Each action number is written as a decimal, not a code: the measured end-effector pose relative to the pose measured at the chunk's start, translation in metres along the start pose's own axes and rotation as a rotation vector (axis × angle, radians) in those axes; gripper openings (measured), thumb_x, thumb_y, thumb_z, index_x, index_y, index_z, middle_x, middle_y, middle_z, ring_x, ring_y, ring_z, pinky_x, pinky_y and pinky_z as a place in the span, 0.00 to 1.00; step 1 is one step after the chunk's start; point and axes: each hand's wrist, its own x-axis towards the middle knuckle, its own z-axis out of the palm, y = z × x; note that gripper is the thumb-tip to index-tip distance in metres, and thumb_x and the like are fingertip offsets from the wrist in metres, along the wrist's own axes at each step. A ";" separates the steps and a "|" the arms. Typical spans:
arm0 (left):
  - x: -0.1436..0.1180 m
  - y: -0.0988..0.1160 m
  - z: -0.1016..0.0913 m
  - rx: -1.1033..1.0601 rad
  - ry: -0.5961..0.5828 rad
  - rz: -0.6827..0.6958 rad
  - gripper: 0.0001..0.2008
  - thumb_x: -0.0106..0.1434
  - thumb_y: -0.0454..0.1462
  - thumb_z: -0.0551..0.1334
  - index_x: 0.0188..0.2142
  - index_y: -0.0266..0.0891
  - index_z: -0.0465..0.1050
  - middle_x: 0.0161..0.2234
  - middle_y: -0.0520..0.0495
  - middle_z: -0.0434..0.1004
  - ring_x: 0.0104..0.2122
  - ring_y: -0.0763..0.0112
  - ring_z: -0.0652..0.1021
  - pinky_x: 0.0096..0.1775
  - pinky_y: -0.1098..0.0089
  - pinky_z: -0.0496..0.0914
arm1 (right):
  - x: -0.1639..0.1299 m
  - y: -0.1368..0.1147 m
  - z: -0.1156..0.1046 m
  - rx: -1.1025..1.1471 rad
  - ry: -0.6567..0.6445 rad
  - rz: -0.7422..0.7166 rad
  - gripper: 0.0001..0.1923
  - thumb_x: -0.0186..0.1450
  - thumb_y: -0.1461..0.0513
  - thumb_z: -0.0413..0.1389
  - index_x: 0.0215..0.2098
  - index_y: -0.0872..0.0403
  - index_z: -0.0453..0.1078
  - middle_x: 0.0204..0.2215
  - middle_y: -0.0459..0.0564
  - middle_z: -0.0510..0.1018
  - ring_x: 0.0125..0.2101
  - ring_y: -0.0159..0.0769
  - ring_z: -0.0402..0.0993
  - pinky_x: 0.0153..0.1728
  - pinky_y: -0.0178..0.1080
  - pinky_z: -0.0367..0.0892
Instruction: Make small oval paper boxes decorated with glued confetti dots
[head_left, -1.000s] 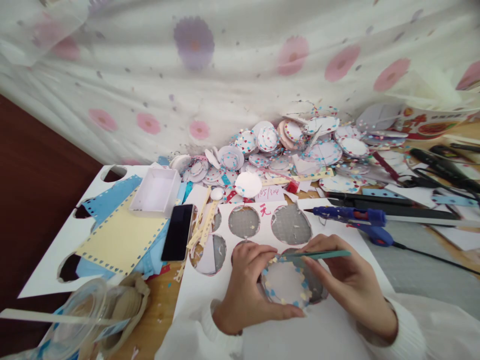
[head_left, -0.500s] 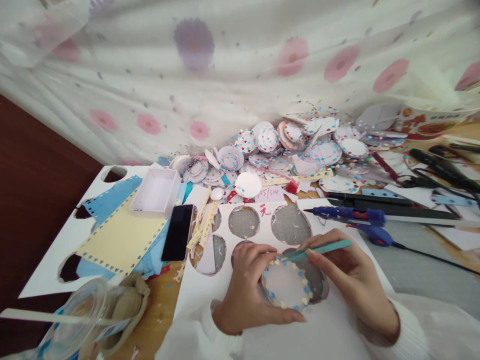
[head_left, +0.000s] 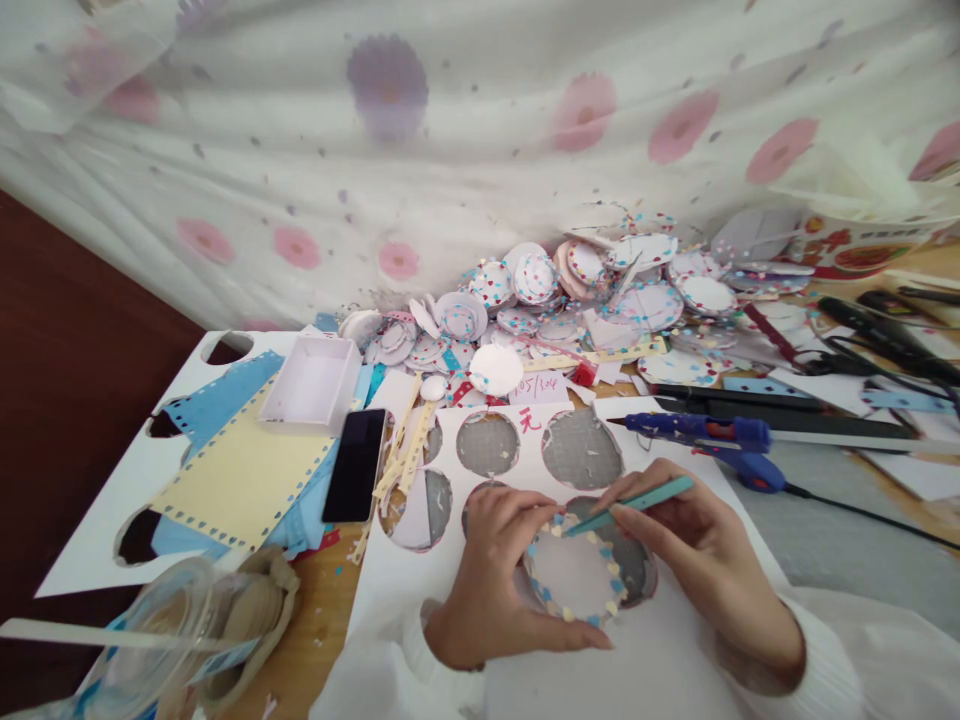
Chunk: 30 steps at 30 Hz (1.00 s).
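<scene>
**Teal Tool Lowered to the Border of the Disc**

The white disc is located in front of the person, over a perforated white sheet, and partly overlaps one of its round cutouts. Small blue and pale yellow pieces form a ring along the rim of the disc.

Left hand: clamped on the disc, thumb along the near edge, fingers at the far edge. Its position is practically unchanged from one second ago.

Right hand: thumb and fingers closed together on the teal tool. One second ago, the tool lay almost level above the far edge of the disc; half a second ago it was slightly inclined. It now slopes more steeply, with its tip lower, at the inner side of the far border. Whether the tip touches the disc cannot be determined. The ring, blurred one second ago, now appears sharp.

Surrounding items hold their earlier positions. The blue glue gun lies beyond the right hand. The phone lies on the table, left of the perforated sheet, near the white open box and the yellow sheet. A pile of decorated discs stands at the rear, against the floral curtain.
</scene>
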 end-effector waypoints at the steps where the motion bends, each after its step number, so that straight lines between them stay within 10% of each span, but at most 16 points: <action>1: 0.000 0.000 0.000 0.002 0.000 -0.001 0.43 0.39 0.59 0.72 0.51 0.41 0.68 0.45 0.39 0.73 0.45 0.51 0.73 0.50 0.49 0.64 | 0.000 0.000 0.000 -0.001 -0.005 0.002 0.02 0.64 0.62 0.60 0.33 0.49 0.71 0.31 0.46 0.77 0.34 0.33 0.77 0.33 0.31 0.74; 30: -0.003 -0.003 0.000 0.001 0.006 -0.032 0.42 0.40 0.59 0.71 0.51 0.42 0.69 0.44 0.39 0.73 0.46 0.51 0.73 0.51 0.47 0.65 | 0.001 -0.002 0.007 -0.050 -0.036 -0.092 0.04 0.64 0.60 0.59 0.32 0.51 0.71 0.30 0.51 0.77 0.33 0.38 0.77 0.33 0.37 0.75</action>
